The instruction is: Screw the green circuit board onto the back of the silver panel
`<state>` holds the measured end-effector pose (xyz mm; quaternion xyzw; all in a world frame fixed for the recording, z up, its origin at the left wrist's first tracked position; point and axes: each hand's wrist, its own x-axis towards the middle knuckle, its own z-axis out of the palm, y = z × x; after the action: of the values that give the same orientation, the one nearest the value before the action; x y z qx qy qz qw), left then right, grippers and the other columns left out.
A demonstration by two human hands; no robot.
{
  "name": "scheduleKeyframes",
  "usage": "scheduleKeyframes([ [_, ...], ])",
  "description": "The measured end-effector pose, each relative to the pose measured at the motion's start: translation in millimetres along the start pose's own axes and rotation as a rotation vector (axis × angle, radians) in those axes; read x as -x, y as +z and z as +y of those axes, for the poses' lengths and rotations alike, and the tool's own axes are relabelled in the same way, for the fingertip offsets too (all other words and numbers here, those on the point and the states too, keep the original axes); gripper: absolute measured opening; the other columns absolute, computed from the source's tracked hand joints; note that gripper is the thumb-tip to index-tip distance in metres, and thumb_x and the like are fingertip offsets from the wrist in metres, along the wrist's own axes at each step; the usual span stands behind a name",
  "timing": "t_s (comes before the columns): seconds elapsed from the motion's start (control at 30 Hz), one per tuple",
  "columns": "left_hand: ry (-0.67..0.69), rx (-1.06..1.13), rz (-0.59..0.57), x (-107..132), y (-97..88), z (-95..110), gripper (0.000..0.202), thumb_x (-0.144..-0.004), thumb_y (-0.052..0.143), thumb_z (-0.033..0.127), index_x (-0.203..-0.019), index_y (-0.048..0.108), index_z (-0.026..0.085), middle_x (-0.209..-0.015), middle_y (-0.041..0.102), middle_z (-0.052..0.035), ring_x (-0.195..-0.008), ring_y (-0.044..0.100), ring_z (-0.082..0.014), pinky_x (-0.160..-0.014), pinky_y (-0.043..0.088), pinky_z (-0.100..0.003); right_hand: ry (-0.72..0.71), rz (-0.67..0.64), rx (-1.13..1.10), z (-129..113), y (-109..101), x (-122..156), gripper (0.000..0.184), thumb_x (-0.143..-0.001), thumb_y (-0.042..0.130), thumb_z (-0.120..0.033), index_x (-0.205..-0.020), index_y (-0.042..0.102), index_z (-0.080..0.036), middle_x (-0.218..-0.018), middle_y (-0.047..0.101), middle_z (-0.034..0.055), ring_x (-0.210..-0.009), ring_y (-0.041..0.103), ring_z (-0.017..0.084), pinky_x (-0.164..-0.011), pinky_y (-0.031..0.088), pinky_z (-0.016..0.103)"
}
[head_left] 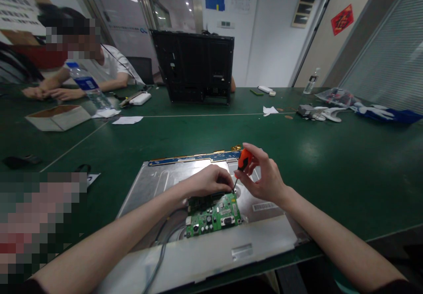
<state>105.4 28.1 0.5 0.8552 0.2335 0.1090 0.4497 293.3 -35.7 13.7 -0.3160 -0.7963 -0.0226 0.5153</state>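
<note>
A metal monitor back panel (158, 184) lies flat on the green table in front of me. A green circuit board (213, 217) sits on it near the front. My right hand (264, 177) grips an orange-handled screwdriver (243, 161), its tip pointing down at the board's far edge. My left hand (209, 181) rests on the board's far edge beside the tip, fingers curled and pinched close to the tip. What they pinch is too small to make out.
A black monitor shell (194, 67) stands upright mid-table. At the far left sits another person (82, 65) with a water bottle (89, 87) and a cardboard box (57, 117). Gloves and parts (330, 109) lie at the far right, with a second bottle (311, 81).
</note>
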Motion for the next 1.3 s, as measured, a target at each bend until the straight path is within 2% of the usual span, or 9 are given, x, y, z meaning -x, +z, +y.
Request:
scheduleKeyframes([
  [0.23,0.001,-0.011,0.008,0.9,0.5,-0.4,0.007,-0.077,0.067,0.018,-0.079,0.072,0.014,-0.069,0.068,0.0002,-0.066,0.059,-0.0145,-0.065,0.043,-0.023,-0.020,0.001,-0.009,0.9,-0.5,-0.8,0.066,-0.082,0.060,-0.020,-0.140,0.029,-0.026,-0.081,0.060,-0.0021,-0.055,0.054,0.009,-0.046,0.046,0.019],
  [0.43,0.001,-0.020,0.002,-0.4,0.5,-0.7,0.007,-0.076,0.067,0.016,-0.080,0.072,0.014,-0.071,0.068,-0.0006,-0.068,0.059,-0.0151,-0.067,0.044,-0.024,-0.010,-0.045,-0.041,0.5,0.4,3.3,0.068,-0.083,0.054,-0.016,-0.144,0.024,-0.023,-0.081,0.061,-0.0002,-0.058,0.057,0.011,-0.047,0.049,0.021],
  [0.73,0.004,-0.021,0.009,0.5,0.9,0.1,0.006,-0.076,0.067,0.014,-0.079,0.071,0.016,-0.070,0.067,0.0017,-0.067,0.059,-0.0134,-0.066,0.043,-0.022,-0.017,0.006,-0.005,1.6,2.7,3.5,0.068,-0.083,0.058,-0.019,-0.143,0.026,-0.024,-0.075,0.057,-0.0034,-0.050,0.052,0.009,-0.043,0.044,0.020],
  [0.9,0.007,-0.024,0.016,0.6,1.1,-0.8,0.003,-0.076,0.068,0.017,-0.077,0.071,0.016,-0.068,0.066,0.0025,-0.065,0.057,-0.0129,-0.065,0.042,-0.022,-0.022,-0.016,-0.005,0.1,1.6,2.1,0.065,-0.086,0.056,-0.022,-0.143,0.025,-0.025,-0.076,0.058,-0.0030,-0.050,0.052,0.009,-0.044,0.045,0.020],
  [1.13,0.012,-0.024,-0.002,0.5,1.0,-1.0,0.009,-0.078,0.067,0.019,-0.084,0.072,0.014,-0.075,0.070,-0.0008,-0.070,0.060,-0.0150,-0.068,0.044,-0.023,-0.006,-0.061,-0.053,0.3,1.3,3.8,0.071,-0.082,0.054,-0.016,-0.145,0.021,-0.022,-0.077,0.057,-0.0017,-0.054,0.053,0.010,-0.045,0.047,0.022],
  [1.3,0.008,-0.020,0.005,0.8,1.4,-1.8,0.007,-0.078,0.067,0.018,-0.081,0.072,0.015,-0.071,0.068,0.0013,-0.067,0.058,-0.0138,-0.067,0.043,-0.022,0.005,-0.043,-0.028,1.6,3.1,5.9,0.072,-0.083,0.054,-0.017,-0.145,0.020,-0.024,-0.075,0.056,-0.0031,-0.051,0.051,0.009,-0.044,0.045,0.020],
])
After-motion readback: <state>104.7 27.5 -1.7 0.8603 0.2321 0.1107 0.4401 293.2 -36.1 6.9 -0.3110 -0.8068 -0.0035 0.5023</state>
